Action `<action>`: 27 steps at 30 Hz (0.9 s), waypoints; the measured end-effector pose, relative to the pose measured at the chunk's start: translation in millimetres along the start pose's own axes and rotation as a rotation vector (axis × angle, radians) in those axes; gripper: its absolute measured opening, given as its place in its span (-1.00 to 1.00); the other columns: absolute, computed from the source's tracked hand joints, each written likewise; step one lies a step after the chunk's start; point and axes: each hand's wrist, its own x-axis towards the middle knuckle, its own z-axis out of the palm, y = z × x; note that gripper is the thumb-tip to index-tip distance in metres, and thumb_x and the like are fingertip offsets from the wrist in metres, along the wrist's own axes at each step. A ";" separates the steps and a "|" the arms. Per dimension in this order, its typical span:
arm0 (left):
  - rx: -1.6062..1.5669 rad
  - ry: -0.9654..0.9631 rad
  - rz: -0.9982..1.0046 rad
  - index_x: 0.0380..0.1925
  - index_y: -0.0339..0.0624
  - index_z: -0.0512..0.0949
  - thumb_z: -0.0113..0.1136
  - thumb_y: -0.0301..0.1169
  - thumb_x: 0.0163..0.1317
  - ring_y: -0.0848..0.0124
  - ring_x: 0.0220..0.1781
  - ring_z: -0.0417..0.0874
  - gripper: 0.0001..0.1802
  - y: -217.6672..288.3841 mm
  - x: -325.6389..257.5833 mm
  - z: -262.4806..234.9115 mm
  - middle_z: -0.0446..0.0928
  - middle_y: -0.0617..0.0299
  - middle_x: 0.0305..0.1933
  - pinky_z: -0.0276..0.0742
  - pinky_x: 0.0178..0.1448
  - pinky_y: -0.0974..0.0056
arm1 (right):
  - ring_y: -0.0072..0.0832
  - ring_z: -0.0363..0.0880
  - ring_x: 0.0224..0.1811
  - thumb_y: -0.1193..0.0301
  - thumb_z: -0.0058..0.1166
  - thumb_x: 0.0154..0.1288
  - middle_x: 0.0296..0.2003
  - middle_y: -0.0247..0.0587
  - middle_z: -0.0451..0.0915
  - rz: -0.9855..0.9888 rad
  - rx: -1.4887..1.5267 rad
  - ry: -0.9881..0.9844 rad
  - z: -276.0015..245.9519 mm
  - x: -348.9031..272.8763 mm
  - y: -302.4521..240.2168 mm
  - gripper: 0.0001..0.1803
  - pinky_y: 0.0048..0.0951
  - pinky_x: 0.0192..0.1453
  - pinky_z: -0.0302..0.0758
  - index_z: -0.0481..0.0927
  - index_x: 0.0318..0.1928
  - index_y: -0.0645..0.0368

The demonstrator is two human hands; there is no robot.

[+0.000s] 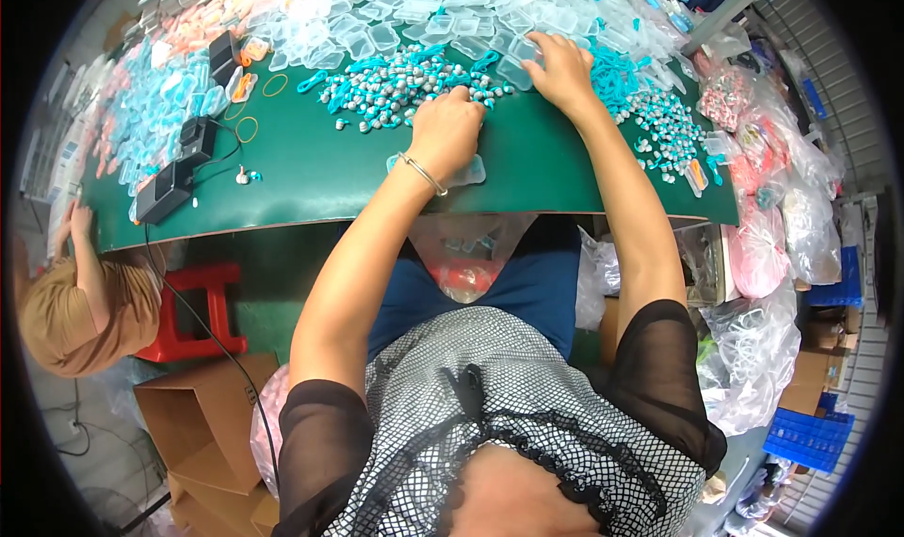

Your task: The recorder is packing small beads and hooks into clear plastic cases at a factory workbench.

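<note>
A pile of small teal-and-silver pieces (395, 80) lay under the left hand (450, 128), with the right hand (565, 71) at a clear case (514, 72).

The pile sat on a green desk (311, 170), between eleven and twelve o'clock from the wearer's lap (541, 283). The left hand was at its five o'clock edge, fingers curled inward; whether they gripped a piece, I could not tell. At two o'clock from it, the right hand's thumb and fingers stood parted by the clear case; whether they grasped it was also unclear. From the pile, a heap of clear cases (377, 36) spread at twelve o'clock, teal loops (612, 74) lay at three, pale blue cases (169, 90) at nine, and a black box (165, 193) at eight.
</note>
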 end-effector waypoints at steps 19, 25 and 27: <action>0.098 0.052 0.177 -0.37 -0.21 0.52 0.07 -0.57 0.11 0.04 -0.25 0.65 -0.91 44.3 -0.1 13.1 0.54 0.02 -0.35 0.58 -0.20 0.04 | -0.28 0.62 -0.25 0.41 0.23 0.14 -0.39 -0.29 0.64 0.202 -0.076 0.193 -104.6 -157.6 54.8 -0.89 -0.20 -0.13 0.43 0.69 -0.28 0.04; 0.066 0.028 0.069 -0.37 -0.19 0.57 0.07 -0.54 0.12 0.02 -0.28 0.65 -0.89 46.2 4.0 6.3 0.54 0.04 -0.36 0.58 -0.22 0.02 | -0.26 0.65 -0.22 0.38 0.23 0.15 -0.36 -0.26 0.66 0.258 -0.211 -0.038 -101.9 -168.8 60.2 -0.89 -0.15 -0.06 0.39 0.68 -0.28 0.05; 0.045 0.026 0.075 -0.37 -0.19 0.57 0.09 -0.53 0.12 0.02 -0.28 0.66 -0.90 45.0 1.2 8.0 0.54 0.04 -0.36 0.59 -0.22 0.01 | -0.28 0.65 -0.23 0.39 0.23 0.15 -0.38 -0.26 0.66 0.271 -0.173 -0.020 -99.7 -168.4 54.0 -0.89 -0.17 -0.09 0.41 0.67 -0.29 0.06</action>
